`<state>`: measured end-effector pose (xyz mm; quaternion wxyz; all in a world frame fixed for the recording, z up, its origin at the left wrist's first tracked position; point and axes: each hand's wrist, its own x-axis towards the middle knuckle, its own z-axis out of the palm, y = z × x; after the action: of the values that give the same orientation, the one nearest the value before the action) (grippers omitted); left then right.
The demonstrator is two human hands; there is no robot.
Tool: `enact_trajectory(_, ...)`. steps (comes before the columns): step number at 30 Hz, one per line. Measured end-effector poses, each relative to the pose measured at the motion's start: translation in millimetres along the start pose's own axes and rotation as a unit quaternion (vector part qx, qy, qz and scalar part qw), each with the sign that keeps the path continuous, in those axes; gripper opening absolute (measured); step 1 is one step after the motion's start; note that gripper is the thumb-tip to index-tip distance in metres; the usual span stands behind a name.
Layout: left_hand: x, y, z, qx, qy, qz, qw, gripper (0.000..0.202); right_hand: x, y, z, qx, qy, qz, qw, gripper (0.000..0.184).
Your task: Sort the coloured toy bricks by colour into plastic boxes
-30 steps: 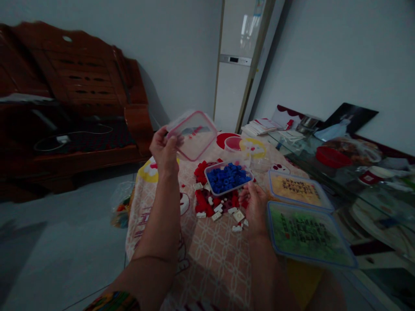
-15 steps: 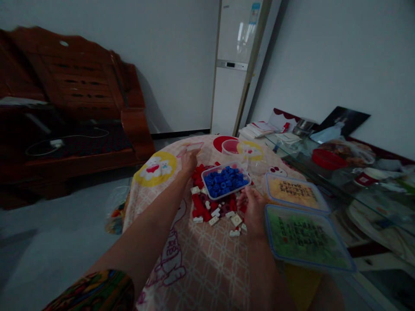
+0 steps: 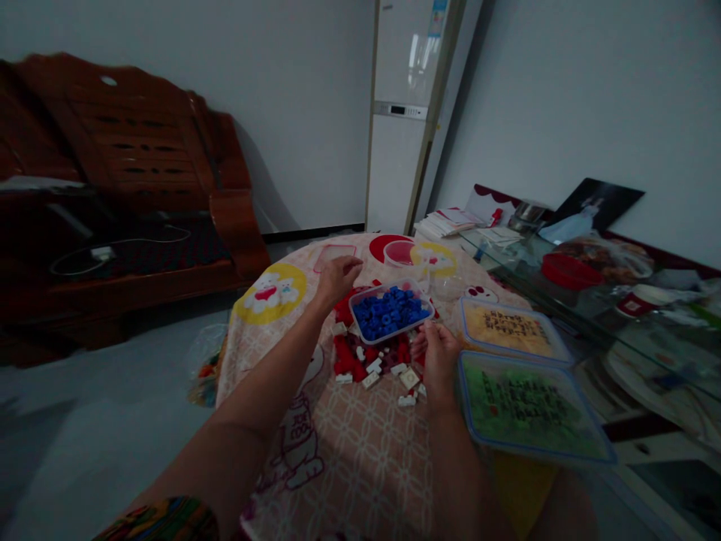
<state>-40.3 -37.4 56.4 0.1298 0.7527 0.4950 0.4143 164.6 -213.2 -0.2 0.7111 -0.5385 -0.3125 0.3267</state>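
Note:
My left hand (image 3: 336, 276) hovers with loosely spread fingers just left of a clear tub of blue bricks (image 3: 390, 310), holding nothing. A clear pink-rimmed lid (image 3: 334, 255) lies flat on the cloth just beyond that hand. My right hand (image 3: 435, 353) rests at the tub's near right corner, fingers curled against its edge. Red and white loose bricks (image 3: 366, 359) lie scattered between my hands on the patterned tablecloth (image 3: 360, 443).
Two lidded tubs, one yellow (image 3: 512, 329) and one green (image 3: 529, 409), sit to the right. A small pink-rimmed cup (image 3: 401, 254) stands behind. A cluttered glass table (image 3: 619, 315) is at the right, a wooden bench (image 3: 124, 188) at the left, a white floor unit (image 3: 402, 113) behind.
My left hand held the lid up in the air, lowered it onto the cloth beyond the bricks, let go and drew back toward the blue tub. My right hand stayed put.

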Motion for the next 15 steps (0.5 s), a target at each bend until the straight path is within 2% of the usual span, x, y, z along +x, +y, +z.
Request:
enact_trajectory(2, -15.8, 12.9, -2.8, -0.005, -0.071, 0.007, 0.997, 0.037, 1.5, 1.7, 0.7, 0.001, 0.013, -0.008, 1.000, 0.042)
enact_trajectory(5, -32.3, 17.6, -1.6, 0.008, -0.158, -0.024, 0.987, 0.038, 5.3, 3.0, -0.1, -0.011, 0.041, -0.024, 0.999, 0.041)
enact_trajectory(7, -37.3, 13.5, 0.5, 0.010, -0.175, -0.056, 0.983, 0.040, 7.9, 2.4, -1.6, -0.021, 0.051, -0.040, 0.998, 0.040)
enact_trajectory(11, -40.2, 5.3, 2.6, -0.041, -0.199, -0.101, 0.974, 0.052, 8.7, -0.6, -3.4, -0.088, 0.008, -0.083, 0.993, 0.060)
enact_trajectory(15, -46.0, 8.6, 3.1, -0.099, -0.204, -0.095, 0.969, 0.056, 8.3, 2.7, -3.4, -0.174, -0.020, -0.124, 0.977, 0.062)
